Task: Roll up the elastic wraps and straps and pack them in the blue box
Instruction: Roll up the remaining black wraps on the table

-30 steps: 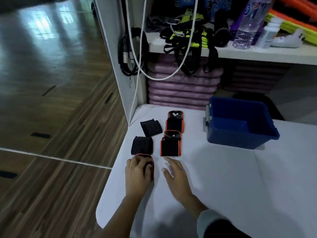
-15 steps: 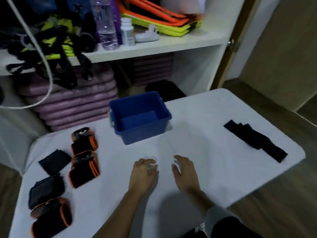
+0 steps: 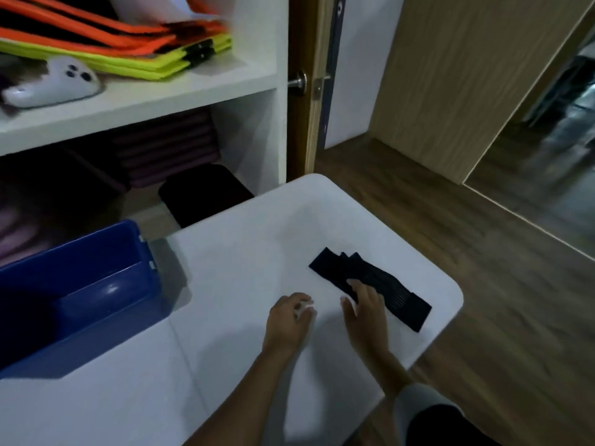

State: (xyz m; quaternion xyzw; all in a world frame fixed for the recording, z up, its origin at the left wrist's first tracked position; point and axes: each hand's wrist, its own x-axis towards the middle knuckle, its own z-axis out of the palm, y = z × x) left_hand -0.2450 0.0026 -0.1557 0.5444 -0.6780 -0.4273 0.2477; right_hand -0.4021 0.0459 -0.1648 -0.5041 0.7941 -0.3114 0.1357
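At our left, the blue box [image 3: 96, 294] stands open on the counter [image 3: 241, 252], ready for rolls. We rest our left hand [image 3: 289, 320] there, fingers loosely curled, seemingly holding nothing, though it is blurred. Our right hand [image 3: 367, 304] lays straight fingers on the flat black strap [image 3: 399, 294] near the counter's right edge, likely to pin it for rolling.

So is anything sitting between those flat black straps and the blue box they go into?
No object does. Only the left hand lies on the white table between the black straps and the blue box. The right hand touches them.
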